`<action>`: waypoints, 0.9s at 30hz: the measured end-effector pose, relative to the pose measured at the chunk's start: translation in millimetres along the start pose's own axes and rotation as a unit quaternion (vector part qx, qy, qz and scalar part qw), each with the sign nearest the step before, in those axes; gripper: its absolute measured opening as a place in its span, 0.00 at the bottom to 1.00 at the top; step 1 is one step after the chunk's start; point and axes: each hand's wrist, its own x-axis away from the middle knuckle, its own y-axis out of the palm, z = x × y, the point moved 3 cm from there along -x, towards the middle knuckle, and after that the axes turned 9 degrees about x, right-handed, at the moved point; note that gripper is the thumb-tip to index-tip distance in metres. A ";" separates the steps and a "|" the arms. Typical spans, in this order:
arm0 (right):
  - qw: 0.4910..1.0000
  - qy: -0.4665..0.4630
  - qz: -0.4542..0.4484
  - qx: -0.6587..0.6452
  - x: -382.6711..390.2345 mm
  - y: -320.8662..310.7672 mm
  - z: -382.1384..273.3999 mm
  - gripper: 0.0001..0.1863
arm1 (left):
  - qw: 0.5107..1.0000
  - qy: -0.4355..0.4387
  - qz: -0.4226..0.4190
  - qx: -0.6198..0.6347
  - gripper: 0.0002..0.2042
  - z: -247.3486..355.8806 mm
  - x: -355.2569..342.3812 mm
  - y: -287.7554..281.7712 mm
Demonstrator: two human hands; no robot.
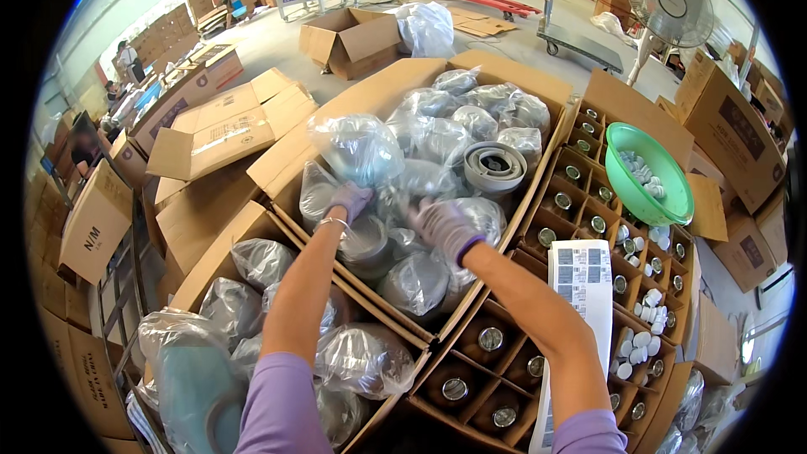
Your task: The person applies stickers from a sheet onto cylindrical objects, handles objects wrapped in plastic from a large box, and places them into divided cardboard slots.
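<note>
An open cardboard box in front of me is filled with round, pale objects wrapped in clear plastic bags. My left hand, in a thin purple glove, is closed on a raised clear plastic bag with something pale inside; its fingertips are partly hidden. Over the middle of the box, my right hand wears a similar glove and is close to the wrapped objects. Motion smears its fingers, so I cannot tell whether it holds anything. A grey-white ring-shaped part lies unwrapped on the pile, just beyond the right hand.
Another box of bagged objects stands at lower left. On the right, divided cartons hold bottles with silver tops, loose white caps, a green bowl of caps and label sheets. A fan stands far right.
</note>
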 end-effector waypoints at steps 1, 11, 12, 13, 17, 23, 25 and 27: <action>0.994 -0.072 -0.010 0.080 -1.7 7.9 -15.2 0.24 | 0.998 0.004 -0.032 -0.062 0.32 6.7 2.2 -3.6; 0.997 -0.054 0.015 0.051 9.5 -27.5 -16.4 0.10 | 0.877 0.376 0.145 -0.263 0.30 80.4 42.0 0.9; 0.999 -0.011 0.036 -0.004 21.1 -39.0 -2.2 0.10 | 0.886 0.341 0.108 -0.296 0.34 68.2 39.4 13.4; 0.997 0.024 0.048 -0.049 31.3 -47.1 16.2 0.11 | 0.909 0.258 0.016 -0.327 0.46 49.3 40.3 27.3; 0.993 0.054 0.057 -0.092 24.6 -43.6 88.3 0.21 | 0.948 0.240 -0.103 -0.181 0.36 48.5 10.1 16.9; 0.968 0.118 0.155 -0.160 -11.2 35.7 66.5 0.18 | 0.880 0.308 0.024 0.361 0.19 115.6 -77.5 -16.6; 0.964 0.160 0.153 -0.150 -9.9 55.3 56.0 0.15 | 0.875 0.225 -0.024 0.428 0.17 101.4 -105.1 20.0; 0.956 0.162 0.199 -0.142 -3.8 62.2 50.8 0.13 | 0.985 0.163 -0.007 0.056 0.18 59.3 -123.0 61.1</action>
